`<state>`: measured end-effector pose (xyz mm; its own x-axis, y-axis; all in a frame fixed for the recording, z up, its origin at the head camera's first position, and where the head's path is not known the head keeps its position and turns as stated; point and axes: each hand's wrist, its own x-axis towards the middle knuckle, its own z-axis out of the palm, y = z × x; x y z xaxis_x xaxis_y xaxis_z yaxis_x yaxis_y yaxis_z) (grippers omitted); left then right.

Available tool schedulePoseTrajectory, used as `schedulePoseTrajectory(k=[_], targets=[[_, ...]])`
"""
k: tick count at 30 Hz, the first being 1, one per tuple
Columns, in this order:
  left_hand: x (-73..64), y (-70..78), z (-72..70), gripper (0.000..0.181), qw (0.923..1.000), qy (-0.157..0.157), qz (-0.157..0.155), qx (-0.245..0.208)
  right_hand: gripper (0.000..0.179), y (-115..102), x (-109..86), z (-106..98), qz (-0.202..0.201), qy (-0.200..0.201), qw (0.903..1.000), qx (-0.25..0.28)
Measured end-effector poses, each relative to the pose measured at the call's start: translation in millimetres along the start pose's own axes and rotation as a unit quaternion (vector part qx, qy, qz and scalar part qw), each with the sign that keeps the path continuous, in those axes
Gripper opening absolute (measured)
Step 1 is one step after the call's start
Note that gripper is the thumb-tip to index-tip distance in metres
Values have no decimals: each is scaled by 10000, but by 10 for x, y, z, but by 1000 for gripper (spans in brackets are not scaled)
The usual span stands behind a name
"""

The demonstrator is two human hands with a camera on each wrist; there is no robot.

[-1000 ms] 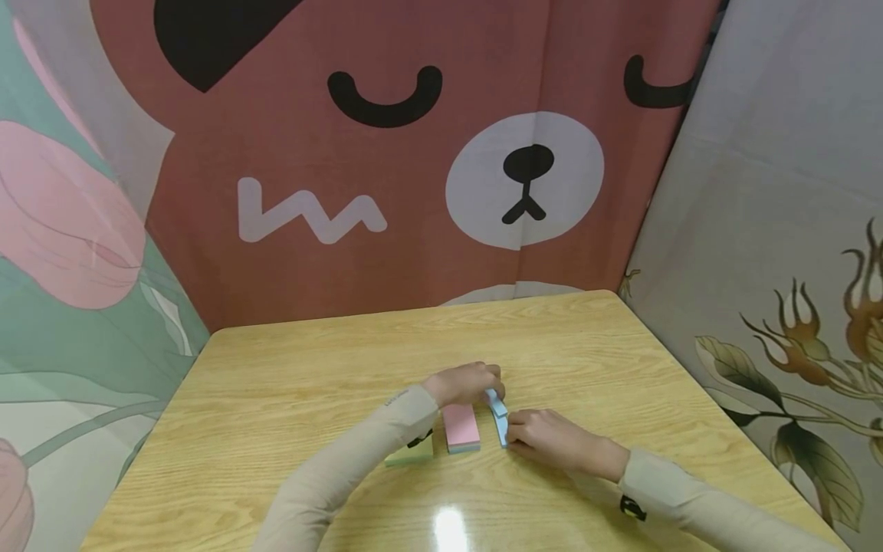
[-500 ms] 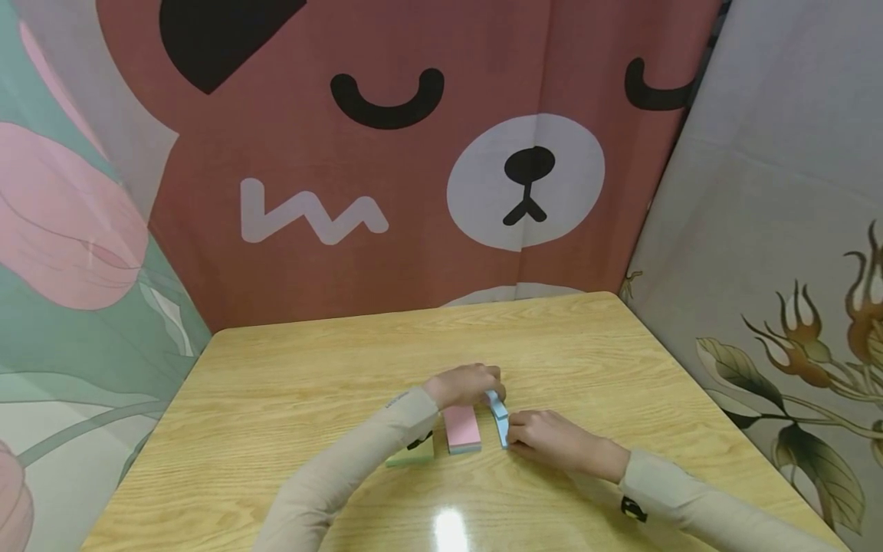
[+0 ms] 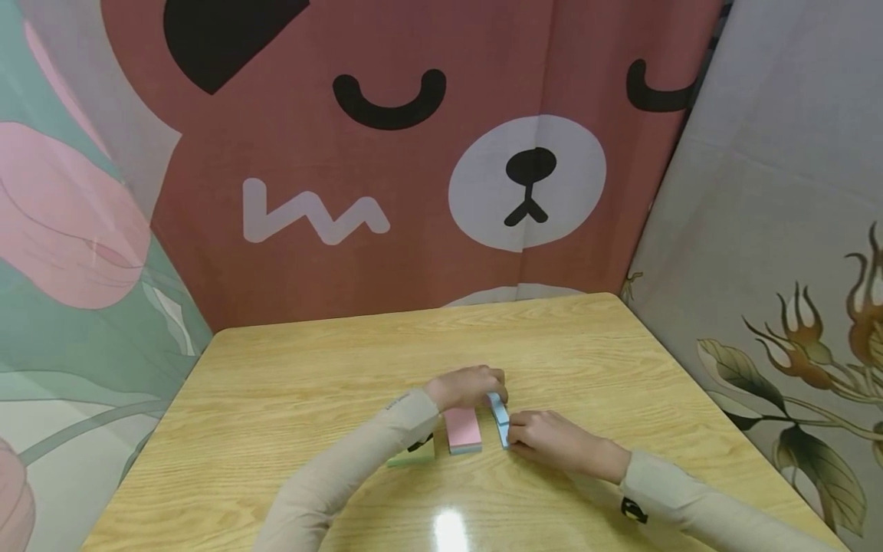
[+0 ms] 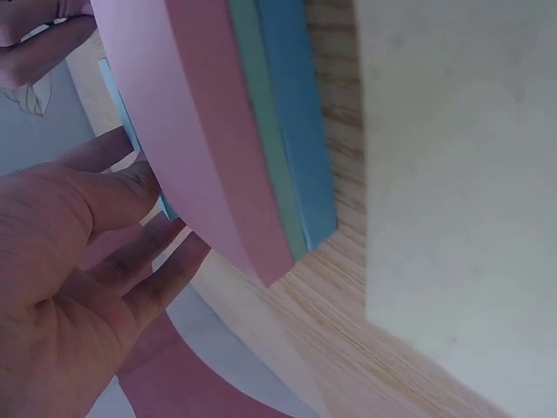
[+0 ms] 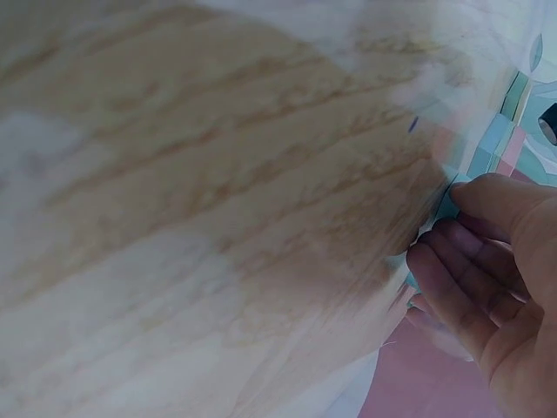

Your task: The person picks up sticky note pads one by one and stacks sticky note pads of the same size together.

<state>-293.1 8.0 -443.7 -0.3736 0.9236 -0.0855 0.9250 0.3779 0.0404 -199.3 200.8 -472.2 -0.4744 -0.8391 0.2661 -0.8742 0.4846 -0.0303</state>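
A narrow light-blue paper pad (image 3: 499, 411), like sticky notes, lies on the table between my hands, with a crosswise step or seam near its middle. At its far end, my left hand (image 3: 466, 386) pinches it; in the left wrist view the thumb lies along the thin blue edge (image 4: 117, 103). My right hand (image 3: 552, 439) pinches the near end, thumb against fingers, as the right wrist view of the blue pad (image 5: 446, 205) shows. Just left stands a neat stack of pads (image 3: 463, 431), pink over green over blue. My left hand hides part of its far end.
A yellow-green pad (image 3: 414, 452) lies left of the stack, partly under my left sleeve (image 3: 359, 452). The wood-grain table (image 3: 310, 383) stretches around them, with a bright reflection near the front. A printed bear curtain (image 3: 310, 268) hangs behind the table.
The raised upper blue piece now lies flatter and more in line with the blue strip below. Both hands stay almost where they were; the view has shifted very slightly.
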Motion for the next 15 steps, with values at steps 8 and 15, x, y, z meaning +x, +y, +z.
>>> schedulePoseTrajectory(k=[8, 15], targets=[[-18, 28, 1, 27, 9999, 64, 9, -108, 13, -4, -4, 12, -43, 130, 9998, -143], [-29, 35, 15, 33, 9992, 193, 154, -311, 14, 6, 0, 34, 26, 203, 9996, -217]])
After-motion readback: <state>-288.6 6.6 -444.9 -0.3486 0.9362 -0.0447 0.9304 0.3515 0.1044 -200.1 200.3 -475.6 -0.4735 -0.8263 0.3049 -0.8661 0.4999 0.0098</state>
